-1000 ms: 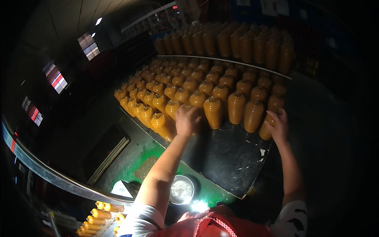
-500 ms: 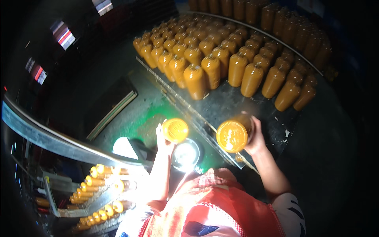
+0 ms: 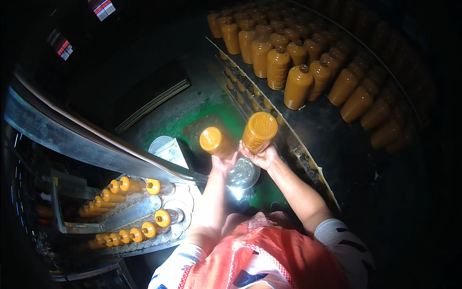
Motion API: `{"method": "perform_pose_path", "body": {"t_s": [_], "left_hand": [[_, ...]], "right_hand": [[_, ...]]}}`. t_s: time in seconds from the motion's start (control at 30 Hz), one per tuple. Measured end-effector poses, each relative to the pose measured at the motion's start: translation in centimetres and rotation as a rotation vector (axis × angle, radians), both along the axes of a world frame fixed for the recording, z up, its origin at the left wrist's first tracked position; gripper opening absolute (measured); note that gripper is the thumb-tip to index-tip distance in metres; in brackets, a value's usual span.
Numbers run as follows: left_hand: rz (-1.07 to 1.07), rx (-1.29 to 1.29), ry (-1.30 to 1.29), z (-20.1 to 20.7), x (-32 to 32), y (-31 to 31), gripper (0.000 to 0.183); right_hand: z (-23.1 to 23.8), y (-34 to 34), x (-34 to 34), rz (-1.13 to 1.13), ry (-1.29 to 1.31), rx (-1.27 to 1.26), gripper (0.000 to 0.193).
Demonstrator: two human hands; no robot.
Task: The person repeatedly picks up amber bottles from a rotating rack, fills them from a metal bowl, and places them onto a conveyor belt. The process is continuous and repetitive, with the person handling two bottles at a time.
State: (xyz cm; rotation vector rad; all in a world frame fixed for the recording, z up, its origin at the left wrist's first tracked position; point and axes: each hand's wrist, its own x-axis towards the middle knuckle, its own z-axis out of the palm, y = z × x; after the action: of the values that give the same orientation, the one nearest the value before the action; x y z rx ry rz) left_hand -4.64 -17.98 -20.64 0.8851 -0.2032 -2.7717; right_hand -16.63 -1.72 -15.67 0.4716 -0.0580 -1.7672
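With twelve o'clock straight ahead of the worker, both hands are near the middle of the dial, close together, each with an orange bottle. The left hand is closed round the left bottle, whose round base faces up; the fingers are mostly behind it, and its lower end fades into shadow and blur. The right hand, palm upward, cups the right bottle, thumb along its near side, other fingers largely out of sight beneath. That one is tilted base up too, with raised marks I can't read. Neither bottle's neck can be seen.

Just beyond the wrists, toward five o'clock, sits a shiny round basin, partly covered by the right forearm. Between one and three o'clock, upright orange bottles crowd a dark table; the front ones are plain enough, the farther ones sink into the gloom. Small orange shapes along the table's edge are too dim to name.

At eight o'clock, more bottles lie on a conveyor, its far end lost in darkness. A metal rail curves in from nine. Near half past ten, a window is cut off by the upper edge.
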Motion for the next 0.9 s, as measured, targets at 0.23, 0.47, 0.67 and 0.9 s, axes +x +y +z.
{"method": "perform_pose_path", "body": {"t_s": [0.23,0.47,0.67,0.9], "left_hand": [[0.065,0.033,0.056,-1.1,2.5,-0.5,0.051],[0.318,0.199,0.195,2.7,8.4,7.8,0.043],[0.438,0.059,0.247,-4.9,19.7,13.9,0.038],[0.642,-0.211,0.135,-0.5,40.3,17.5,0.033]], "right_hand": [[0.6,-0.6,1.9,0.083,-0.091,-0.050,0.066],[-2.8,6.3,2.1,0.176,0.041,-0.125,0.067],[-4.2,13.6,4.4,0.371,0.095,-0.079,0.070],[-6.3,14.8,13.4,0.593,0.230,-0.084,0.069]]}}
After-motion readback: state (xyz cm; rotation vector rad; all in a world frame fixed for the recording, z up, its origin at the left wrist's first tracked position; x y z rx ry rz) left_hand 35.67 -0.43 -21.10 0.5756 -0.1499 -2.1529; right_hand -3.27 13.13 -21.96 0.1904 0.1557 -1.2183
